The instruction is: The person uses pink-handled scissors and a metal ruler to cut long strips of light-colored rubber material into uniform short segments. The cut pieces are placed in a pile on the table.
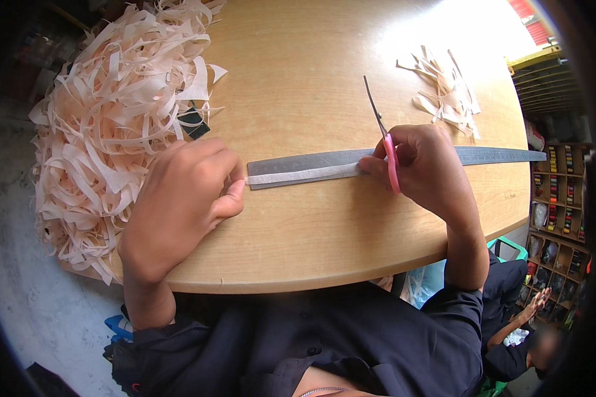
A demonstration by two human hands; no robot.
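A narrow pale fabric strip (304,175) lies stretched along a grey metal ruler (298,162) on the wooden table. My left hand (189,198) pinches the strip's left end just past the ruler's end. Farther right, my right hand (424,165) presses thumb and finger at the strip's other end over the ruler. Hooked in that same hand are scissors with pink handles (392,165), their dark blades pointing up and away from the strip. The ruler runs on beneath my right hand toward the table's right edge.
A large heap of pale fabric strips (126,99) covers the table's left side, with a dark green piece (197,124) by it. A smaller pile of strips (447,92) lies at the far right. Beyond the table, a person (510,344) sits near shelves of thread spools (559,178).
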